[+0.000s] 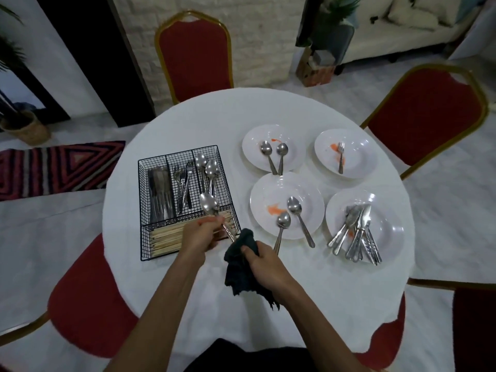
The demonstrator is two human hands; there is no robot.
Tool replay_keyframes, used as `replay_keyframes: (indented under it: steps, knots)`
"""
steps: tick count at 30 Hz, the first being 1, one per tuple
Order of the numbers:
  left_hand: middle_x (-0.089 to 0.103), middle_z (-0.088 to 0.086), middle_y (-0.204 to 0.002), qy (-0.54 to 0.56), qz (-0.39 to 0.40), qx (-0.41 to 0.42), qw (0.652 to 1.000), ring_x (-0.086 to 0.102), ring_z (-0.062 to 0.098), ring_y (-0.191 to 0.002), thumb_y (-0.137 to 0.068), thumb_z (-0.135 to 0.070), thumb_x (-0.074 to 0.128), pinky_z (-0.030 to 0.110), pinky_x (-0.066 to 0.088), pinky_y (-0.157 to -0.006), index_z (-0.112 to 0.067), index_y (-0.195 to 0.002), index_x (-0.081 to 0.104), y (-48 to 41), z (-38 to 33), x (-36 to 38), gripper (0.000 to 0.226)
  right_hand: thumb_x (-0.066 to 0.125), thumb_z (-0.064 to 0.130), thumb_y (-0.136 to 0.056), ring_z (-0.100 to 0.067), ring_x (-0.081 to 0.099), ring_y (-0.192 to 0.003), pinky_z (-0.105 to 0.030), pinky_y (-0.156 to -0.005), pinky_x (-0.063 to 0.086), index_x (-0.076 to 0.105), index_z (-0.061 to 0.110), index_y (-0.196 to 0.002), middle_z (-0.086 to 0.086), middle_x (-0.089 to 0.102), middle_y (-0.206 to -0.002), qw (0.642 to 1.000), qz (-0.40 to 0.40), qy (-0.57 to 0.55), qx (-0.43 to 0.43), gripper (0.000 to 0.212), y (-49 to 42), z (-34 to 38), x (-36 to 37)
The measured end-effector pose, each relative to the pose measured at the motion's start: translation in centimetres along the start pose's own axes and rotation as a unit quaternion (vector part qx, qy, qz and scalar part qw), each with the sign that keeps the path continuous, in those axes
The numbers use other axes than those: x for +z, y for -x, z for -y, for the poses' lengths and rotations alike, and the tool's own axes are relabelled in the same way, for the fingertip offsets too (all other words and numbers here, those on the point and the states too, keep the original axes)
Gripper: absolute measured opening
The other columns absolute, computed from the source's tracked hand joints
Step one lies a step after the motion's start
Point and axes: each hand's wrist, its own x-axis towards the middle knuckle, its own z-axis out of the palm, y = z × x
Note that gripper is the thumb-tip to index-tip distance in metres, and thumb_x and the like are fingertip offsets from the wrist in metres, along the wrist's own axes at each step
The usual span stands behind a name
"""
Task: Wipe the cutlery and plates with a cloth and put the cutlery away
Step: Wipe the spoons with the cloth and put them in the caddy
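Note:
My left hand (pixel 200 235) grips a spoon (pixel 210 206) by its handle, bowl pointing up over the black wire cutlery caddy (pixel 146 208). My right hand (pixel 264 260) holds a dark cloth (pixel 240 275) bunched around the spoon's handle end. The caddy holds knives, forks, spoons and wooden sticks. Several white plates lie to the right: the near middle plate (pixel 261 208) has two spoons and an orange smear, the far middle plate (pixel 295 145) two spoons, the far right plate (pixel 359 154) a fork, the near right plate (pixel 389 232) a pile of cutlery.
The round table (pixel 214 122) wears a white cloth. Red chairs with gold frames stand around it: one at the back (pixel 194 49), one at the right (pixel 429 114), others near me at left and right. A patterned rug (pixel 53 167) lies on the floor at left.

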Motion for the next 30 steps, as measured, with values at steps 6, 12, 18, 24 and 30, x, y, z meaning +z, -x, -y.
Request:
replay_keyframes:
  steps: [6, 12, 18, 24, 30]
  knots:
    - [0.075, 0.01, -0.084, -0.23, -0.084, 0.107, 0.964, 0.063, 0.01, -0.056, -0.091, -0.018, 0.071, 0.023, 0.045, -0.048, -0.005, -0.097, 0.076, -8.6, -4.6, 0.8, 0.016, 0.047, 0.029, -0.106, -0.024, 0.07, -0.084, -0.029, -0.06, 0.054, 0.063, 0.012, -0.11, -0.013, 0.072, -0.102, 0.996, -0.046, -0.07, 0.04, 0.024, -1.0, -1.1, -1.4]
    - [0.073, 0.01, -0.081, -0.415, -0.117, 0.161, 0.888, 0.069, 0.026, -0.072, -0.09, -0.034, 0.071, 0.033, 0.05, -0.063, -0.003, -0.091, 0.075, -13.6, -5.6, 1.8, 0.03, 0.049, 0.03, -0.105, -0.028, 0.072, -0.088, -0.04, -0.074, 0.059, 0.065, 0.015, -0.106, -0.013, 0.074, -0.1, 0.99, -0.085, -0.102, 0.053, 0.023, -1.4, -1.5, -3.1]
    - [0.075, 0.0, -0.09, -0.414, -0.098, 0.25, 0.87, 0.07, 0.023, -0.086, -0.092, -0.026, 0.069, 0.032, 0.052, -0.073, -0.016, -0.096, 0.076, -8.3, -3.6, 5.4, 0.013, 0.049, 0.032, -0.106, -0.022, 0.068, -0.076, -0.027, -0.057, 0.05, 0.063, 0.013, -0.109, -0.012, 0.072, -0.096, 0.979, -0.119, -0.151, 0.073, 0.024, -0.8, -3.0, -5.4]
    - [0.073, 0.002, -0.082, -0.577, 0.114, 0.161, 0.793, 0.071, 0.022, -0.079, -0.088, -0.063, 0.06, 0.031, 0.054, -0.07, -0.016, -0.087, 0.071, -0.9, 3.9, 11.2, 0.048, 0.047, 0.03, -0.107, -0.025, 0.071, -0.082, -0.027, -0.053, 0.05, 0.067, 0.015, -0.108, -0.012, 0.074, -0.099, 0.949, -0.222, -0.214, 0.063, 0.025, 0.2, -3.8, -7.8]
    - [0.076, -0.004, -0.081, -0.479, 0.135, 0.083, 0.863, 0.073, 0.012, -0.073, -0.09, -0.04, 0.066, 0.03, 0.058, -0.072, -0.012, -0.093, 0.07, 0.2, 6.4, 11.5, 0.028, 0.043, 0.031, -0.108, -0.019, 0.07, -0.09, -0.032, -0.067, 0.055, 0.066, 0.02, -0.102, -0.004, 0.073, -0.099, 0.944, -0.262, -0.195, 0.056, 0.026, 0.8, -4.6, -9.6]
